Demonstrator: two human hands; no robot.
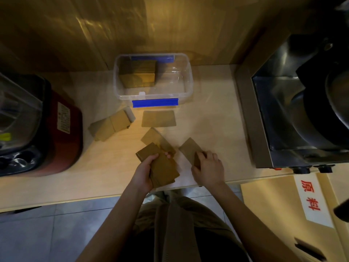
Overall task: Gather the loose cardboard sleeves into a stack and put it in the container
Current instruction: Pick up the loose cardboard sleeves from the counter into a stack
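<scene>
Right now my left hand (146, 170) is closed around a stack (160, 165) of flat brown cardboard sleeves, thumb on top, fingers (168, 155) curled round the far edge, held just above the counter (213, 120) near its front edge. My right hand (207, 167) is pressed down on a single sleeve (188, 149) just to the right of the stack, fingers bent over its near end; whether it has actually pinched the card or only rests on it, I cannot tell.

That sleeve's long axis runs diagonally, from my right hand up and left toward the stack, so I judge a short inward slide would bring it onto the pile. Another sleeve (154, 138) lies partly under the stack's far corner, nearer my left hand. Straight ahead sits one more (159, 118), lying crosswise, and off to the left a loose fan of several (113, 125), well apart from both hands.

Beyond them all is the container (186, 86), a clear plastic tub with blue clips, open, with sleeves (138, 72) already packed in its left half and the right half bare.

The card looks matte, thin and stiff, with rounded corners; the counter is pale, smooth wood.
</scene>
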